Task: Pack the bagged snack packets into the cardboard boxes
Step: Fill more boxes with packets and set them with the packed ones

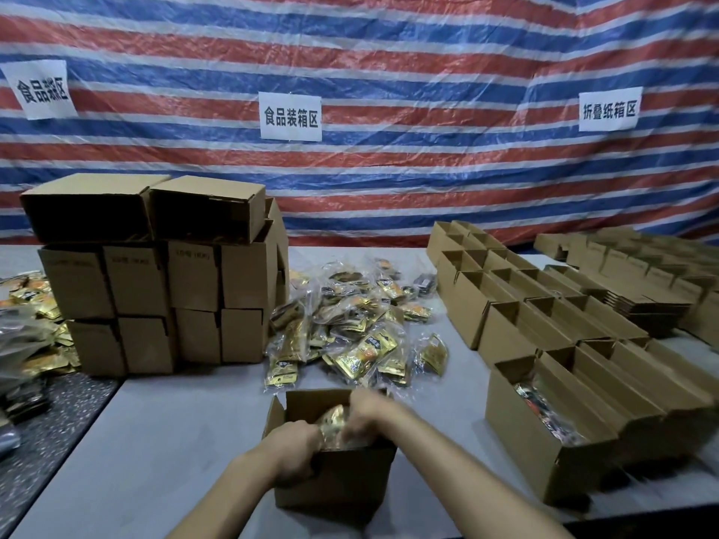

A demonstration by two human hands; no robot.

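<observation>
An open cardboard box (338, 484) stands on the table just in front of me. Both hands reach into its top, where a gold bagged snack packet (335, 424) shows. My left hand (293, 447) curls over the box's near left rim at the packet's edge. My right hand (367, 416), blurred by motion, has its fingers on the packet inside the box. A heap of clear-bagged gold and dark snack packets (350, 328) lies on the table behind the box.
A stack of closed cardboard boxes (155, 282) rises at the left. Rows of open boxes (544, 336) line the right side, the nearest one (544, 441) holding packets. More packets (31, 328) lie far left. A striped tarp with paper signs hangs behind.
</observation>
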